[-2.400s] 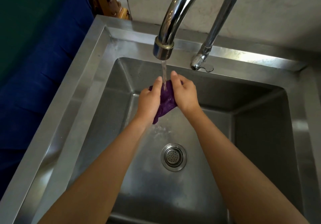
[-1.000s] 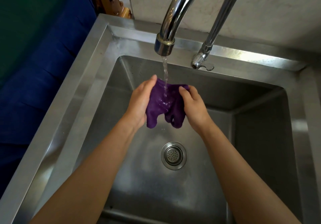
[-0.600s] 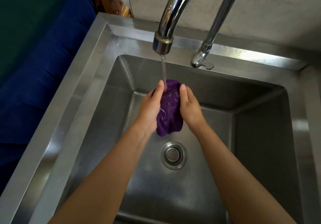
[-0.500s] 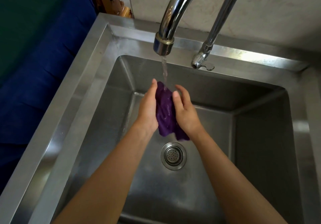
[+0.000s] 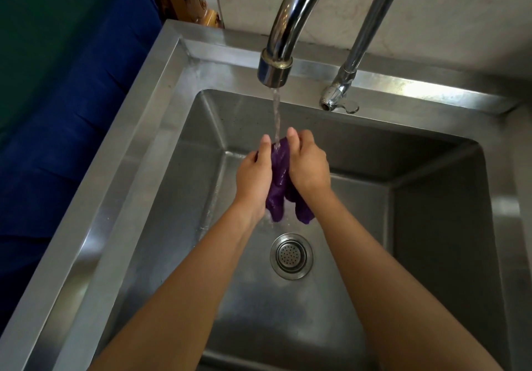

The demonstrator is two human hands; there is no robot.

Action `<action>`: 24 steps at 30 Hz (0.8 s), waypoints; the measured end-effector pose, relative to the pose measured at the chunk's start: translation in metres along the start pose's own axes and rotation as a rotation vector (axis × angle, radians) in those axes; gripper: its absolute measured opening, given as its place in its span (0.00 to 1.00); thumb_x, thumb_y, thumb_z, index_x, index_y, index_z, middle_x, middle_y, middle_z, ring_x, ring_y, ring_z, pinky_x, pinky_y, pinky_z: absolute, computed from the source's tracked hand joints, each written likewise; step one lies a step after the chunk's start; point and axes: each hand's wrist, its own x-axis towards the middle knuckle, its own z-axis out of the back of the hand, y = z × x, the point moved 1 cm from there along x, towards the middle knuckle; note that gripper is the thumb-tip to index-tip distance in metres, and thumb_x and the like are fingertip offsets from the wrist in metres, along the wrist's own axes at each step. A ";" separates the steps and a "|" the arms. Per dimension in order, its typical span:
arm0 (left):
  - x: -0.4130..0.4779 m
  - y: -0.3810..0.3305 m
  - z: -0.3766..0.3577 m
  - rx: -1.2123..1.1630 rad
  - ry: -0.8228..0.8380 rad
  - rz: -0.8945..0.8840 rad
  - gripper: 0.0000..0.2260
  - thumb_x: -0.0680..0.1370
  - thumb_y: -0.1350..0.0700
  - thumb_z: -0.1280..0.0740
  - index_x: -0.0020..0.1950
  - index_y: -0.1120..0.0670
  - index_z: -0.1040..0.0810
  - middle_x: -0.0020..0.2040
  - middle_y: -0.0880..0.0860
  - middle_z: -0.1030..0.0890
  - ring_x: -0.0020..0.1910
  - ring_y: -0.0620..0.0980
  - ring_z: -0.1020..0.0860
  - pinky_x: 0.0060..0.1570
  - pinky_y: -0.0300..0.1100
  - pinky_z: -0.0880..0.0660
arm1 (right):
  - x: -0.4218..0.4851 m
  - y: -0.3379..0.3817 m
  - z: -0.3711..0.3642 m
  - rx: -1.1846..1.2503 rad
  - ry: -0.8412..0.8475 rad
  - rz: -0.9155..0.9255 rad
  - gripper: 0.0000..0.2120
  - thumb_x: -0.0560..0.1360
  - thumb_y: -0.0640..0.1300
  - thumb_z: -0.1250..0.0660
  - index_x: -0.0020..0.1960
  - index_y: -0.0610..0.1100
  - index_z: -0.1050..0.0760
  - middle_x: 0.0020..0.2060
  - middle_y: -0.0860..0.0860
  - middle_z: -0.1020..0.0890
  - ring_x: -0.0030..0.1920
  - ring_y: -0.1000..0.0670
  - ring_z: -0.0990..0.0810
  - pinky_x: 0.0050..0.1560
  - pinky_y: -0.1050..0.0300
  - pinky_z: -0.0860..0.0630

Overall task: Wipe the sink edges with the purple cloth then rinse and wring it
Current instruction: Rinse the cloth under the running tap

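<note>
We have curled left hand (image 5: 253, 182) and right hand (image 5: 310, 169) round the cloth (image 5: 278, 174), keeping it under the tap (image 5: 275, 71) to rinse.

Both hands (image 5: 283, 173) grip purple cloth (image 5: 278, 169) under running faucet (image 5: 275, 69).

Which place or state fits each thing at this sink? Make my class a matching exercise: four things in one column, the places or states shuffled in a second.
Column A
1. purple cloth
2. large tap
3. small tap
4. drain strainer

Column B
a. water runs from it
b. set in the sink floor
c. gripped between the left hand and the right hand
d. no water comes from it

Pairs: 1-c, 2-a, 3-d, 4-b
</note>
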 end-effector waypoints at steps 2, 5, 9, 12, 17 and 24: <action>0.008 0.000 0.004 -0.019 -0.036 -0.024 0.21 0.73 0.37 0.38 0.49 0.54 0.22 0.46 0.55 0.17 0.46 0.54 0.18 0.49 0.50 0.21 | -0.005 -0.001 0.003 0.007 0.005 0.064 0.17 0.80 0.55 0.51 0.52 0.44 0.31 0.44 0.41 0.20 0.47 0.38 0.22 0.48 0.45 0.25; 0.026 0.002 0.007 -0.109 0.007 0.084 0.21 0.74 0.39 0.39 0.49 0.56 0.20 0.46 0.55 0.17 0.46 0.53 0.18 0.53 0.50 0.24 | -0.026 0.013 0.000 0.028 0.012 0.251 0.12 0.80 0.51 0.46 0.48 0.44 0.30 0.44 0.41 0.19 0.47 0.39 0.22 0.46 0.45 0.26; 0.028 0.011 -0.002 -0.220 0.063 0.165 0.20 0.79 0.48 0.42 0.32 0.52 0.21 0.29 0.51 0.22 0.31 0.48 0.23 0.35 0.42 0.28 | -0.015 0.030 -0.007 -0.075 -0.055 0.139 0.16 0.80 0.54 0.49 0.39 0.45 0.36 0.42 0.39 0.19 0.44 0.37 0.22 0.41 0.47 0.26; 0.022 0.019 -0.007 -0.142 0.118 0.218 0.17 0.75 0.43 0.37 0.33 0.52 0.21 0.30 0.52 0.22 0.32 0.51 0.23 0.33 0.42 0.28 | 0.013 0.019 -0.014 -0.098 -0.055 0.030 0.19 0.81 0.53 0.51 0.37 0.45 0.33 0.43 0.40 0.19 0.44 0.38 0.21 0.40 0.50 0.28; 0.041 0.043 0.011 -0.224 0.101 0.296 0.20 0.78 0.40 0.41 0.49 0.54 0.18 0.45 0.56 0.15 0.45 0.54 0.17 0.43 0.47 0.22 | 0.035 -0.021 -0.041 0.124 0.053 -0.142 0.24 0.81 0.55 0.52 0.53 0.38 0.27 0.47 0.40 0.21 0.50 0.41 0.23 0.49 0.50 0.29; 0.062 0.058 0.040 -0.459 0.133 0.319 0.10 0.78 0.59 0.41 0.49 0.61 0.22 0.37 0.56 0.16 0.36 0.50 0.17 0.40 0.43 0.23 | 0.034 -0.079 -0.053 0.704 0.459 -0.482 0.13 0.79 0.42 0.42 0.60 0.38 0.26 0.49 0.44 0.19 0.48 0.48 0.21 0.49 0.57 0.23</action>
